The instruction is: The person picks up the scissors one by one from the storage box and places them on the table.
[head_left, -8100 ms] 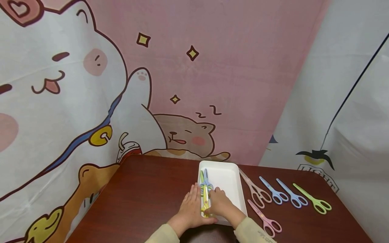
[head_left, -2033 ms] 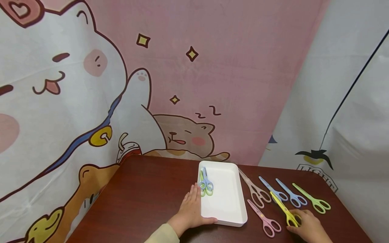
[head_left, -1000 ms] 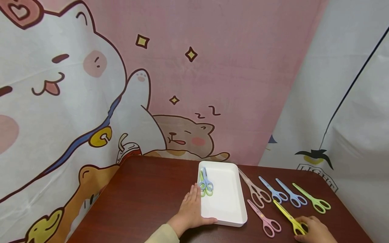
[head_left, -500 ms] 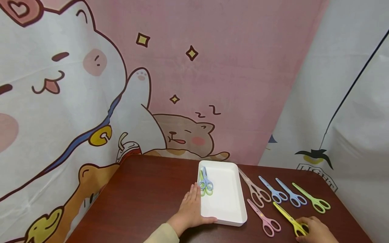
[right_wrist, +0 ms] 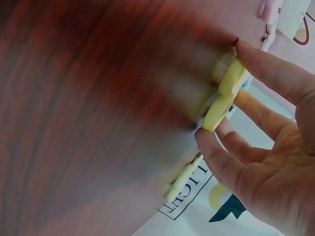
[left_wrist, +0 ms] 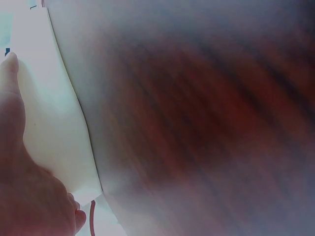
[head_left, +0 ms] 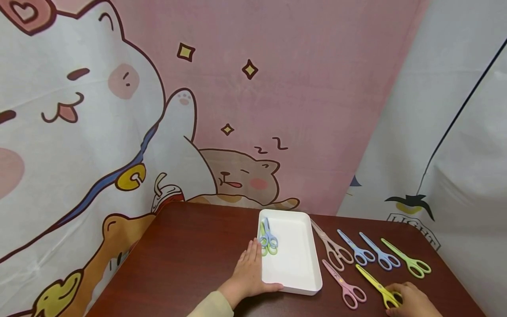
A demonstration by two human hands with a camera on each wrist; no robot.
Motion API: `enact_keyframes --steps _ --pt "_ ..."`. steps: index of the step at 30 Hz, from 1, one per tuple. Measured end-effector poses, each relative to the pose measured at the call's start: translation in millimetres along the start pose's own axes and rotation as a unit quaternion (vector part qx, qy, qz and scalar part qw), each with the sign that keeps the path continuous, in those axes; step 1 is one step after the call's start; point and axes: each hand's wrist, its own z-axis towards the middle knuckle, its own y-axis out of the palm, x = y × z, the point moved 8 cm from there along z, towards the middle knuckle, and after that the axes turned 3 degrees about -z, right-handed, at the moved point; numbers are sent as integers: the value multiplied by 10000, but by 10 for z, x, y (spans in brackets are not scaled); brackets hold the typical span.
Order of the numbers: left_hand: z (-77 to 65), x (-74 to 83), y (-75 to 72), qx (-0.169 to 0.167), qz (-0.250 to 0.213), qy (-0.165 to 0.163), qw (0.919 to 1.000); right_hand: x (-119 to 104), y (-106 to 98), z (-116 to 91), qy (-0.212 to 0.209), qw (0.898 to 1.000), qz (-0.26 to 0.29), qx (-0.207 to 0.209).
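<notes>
In the head view my left hand (head_left: 246, 277) rests along the left wall of a white tray (head_left: 292, 277), fingers straight, thumb along its front edge. The left wrist view shows this hand (left_wrist: 29, 187) against the tray's side (left_wrist: 59, 118). Inside the tray, blue scissors (head_left: 267, 229) lie over green scissors (head_left: 262, 229). At the right, yellow scissors (head_left: 373, 279) lie on the table, blades pointing away to the left. My right hand (head_left: 412, 301) holds them by the handle loops. Up close, the thumb and fingers of this hand (right_wrist: 275, 147) are around the yellow handles (right_wrist: 227, 93).
Pink scissors (head_left: 341, 281) lie left of the yellow pair. Behind stand in a row beige-pink scissors (head_left: 329, 244), two blue scissors (head_left: 354, 248) (head_left: 377, 251) and green scissors (head_left: 405, 259). A cartoon-printed cloth (head_left: 309, 110) hangs behind the dark wooden table (head_left: 206, 246).
The yellow scissors have gone from the tray to the table at the right, carried by my right hand, and were shifted slightly towards me there. The left hand has stayed at the tray.
</notes>
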Motion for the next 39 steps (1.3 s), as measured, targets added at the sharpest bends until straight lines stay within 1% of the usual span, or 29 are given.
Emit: enact_keyframes --steps 3,7,12,17,27,34,39 --pt "0 1 2 -31 -11 -12 10000 42 28 40 -6 10000 30 -14" --pt "-7 5 -1 -4 -37 8 10000 21 16 27 -8 10000 59 -7" --pt "16 -42 80 -13 28 -44 10000 -24 -5 -14 -27 10000 71 27" --pt "32 -73 129 98 8 -30 9999 -62 -19 -43 -69 10000 -1 30" --pt "28 -58 109 119 73 -6 9999 -75 -23 -57 -160 9999 -59 13" --pt "14 -31 73 96 34 58 9999 -66 -20 -56 -32 10000 -35 -65" --pt "11 -20 48 3 -8 -7 10000 -83 -31 -66 34 9999 -12 -138"
